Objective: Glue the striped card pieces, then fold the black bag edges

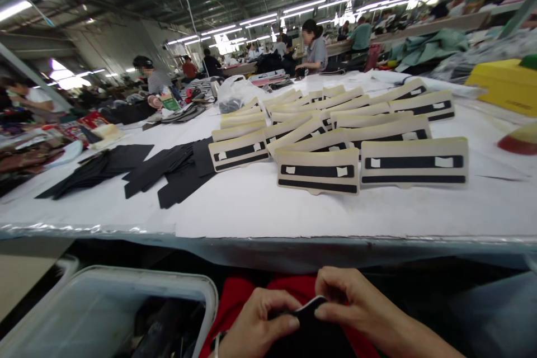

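Low in the view, my left hand pinches the edge of a black piece with a thin white rim. On the same edge, just to the right, my right hand is closed with thumb and fingers. The piece hangs over my red clothing, its lower part cut off by the frame. On the white table beyond, beige panels with black strips and small white tabs stand upright in loose rows. Left of them lie fanned stacks of flat black pieces.
A pale plastic bin holding dark items is at the lower left, beside my lap. The table's front edge runs above my hands. A yellow box sits at the right. Several people work farther back.
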`<state>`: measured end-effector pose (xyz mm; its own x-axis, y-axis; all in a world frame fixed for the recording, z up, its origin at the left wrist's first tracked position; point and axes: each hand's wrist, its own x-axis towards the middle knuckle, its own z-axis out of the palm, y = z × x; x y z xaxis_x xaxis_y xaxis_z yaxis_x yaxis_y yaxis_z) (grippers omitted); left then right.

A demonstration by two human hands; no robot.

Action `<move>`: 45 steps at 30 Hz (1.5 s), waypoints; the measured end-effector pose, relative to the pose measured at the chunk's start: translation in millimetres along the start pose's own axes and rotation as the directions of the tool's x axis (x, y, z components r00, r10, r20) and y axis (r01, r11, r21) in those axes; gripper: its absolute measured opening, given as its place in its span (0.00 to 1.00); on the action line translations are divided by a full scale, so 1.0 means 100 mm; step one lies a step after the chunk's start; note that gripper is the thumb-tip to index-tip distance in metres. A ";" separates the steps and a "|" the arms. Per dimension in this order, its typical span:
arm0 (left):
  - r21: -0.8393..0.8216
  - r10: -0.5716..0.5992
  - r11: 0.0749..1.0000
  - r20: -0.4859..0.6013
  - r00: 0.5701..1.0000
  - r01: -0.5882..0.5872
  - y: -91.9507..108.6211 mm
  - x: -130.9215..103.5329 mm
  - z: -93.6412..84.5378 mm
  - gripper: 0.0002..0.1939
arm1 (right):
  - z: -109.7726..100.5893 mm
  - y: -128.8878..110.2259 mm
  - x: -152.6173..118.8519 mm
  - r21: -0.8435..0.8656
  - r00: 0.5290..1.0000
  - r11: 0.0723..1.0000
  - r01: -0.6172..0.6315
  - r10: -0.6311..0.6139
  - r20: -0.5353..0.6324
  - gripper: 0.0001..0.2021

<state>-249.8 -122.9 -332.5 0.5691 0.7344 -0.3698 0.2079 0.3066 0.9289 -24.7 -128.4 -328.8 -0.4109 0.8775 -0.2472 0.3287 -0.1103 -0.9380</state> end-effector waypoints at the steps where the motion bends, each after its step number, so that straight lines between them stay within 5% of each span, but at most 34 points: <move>1: 0.001 0.004 1.000 0.000 1.000 -0.004 0.02 0.00 0.01 0.15 | 0.00 0.01 0.00 0.045 0.999 0.999 -0.007 0.005 0.032 0.07; 5: 0.037 0.025 0.999 -0.012 1.000 -0.024 0.09 -0.03 0.06 0.13 | 0.00 0.02 0.00 0.140 0.995 0.990 -0.005 -0.009 0.096 0.11; 13: 0.084 0.003 0.996 -0.167 0.986 0.011 0.15 -0.12 0.19 0.09 | 0.01 -0.03 0.01 0.048 0.996 0.998 0.034 -0.038 0.081 0.15; 22: 0.085 0.094 0.993 -0.111 0.989 -0.085 0.20 -0.06 0.19 0.16 | 0.07 -0.22 0.06 -0.070 0.967 0.996 0.052 -0.033 0.251 0.21; 29: 0.167 -0.057 0.982 -0.172 0.983 0.087 0.18 -0.06 -0.28 0.14 | -0.07 0.01 0.23 0.135 0.996 0.991 -0.010 -0.001 0.085 0.26; 34: 0.419 0.001 0.906 -0.147 0.989 0.062 0.64 0.08 -0.60 0.11 | -0.29 -0.01 0.39 0.210 0.998 0.976 -0.063 0.062 0.015 0.26; 39: 0.615 0.060 0.789 -0.064 0.996 -0.008 1.22 0.54 -0.94 0.08 | -0.57 -0.26 0.73 0.004 0.994 1.000 0.027 -0.026 -0.104 0.26; 45: 0.780 0.128 0.625 -0.069 0.989 -0.027 1.26 1.16 -1.28 0.09 | -0.76 -0.40 1.24 -0.416 0.948 0.907 -0.058 -0.081 -0.309 0.20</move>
<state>-259.3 78.1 -260.8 0.5351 0.8074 -0.2484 0.7355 -0.3007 0.6071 -24.1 20.5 -303.2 -0.1535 0.9846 -0.0834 0.6762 0.0432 -0.7355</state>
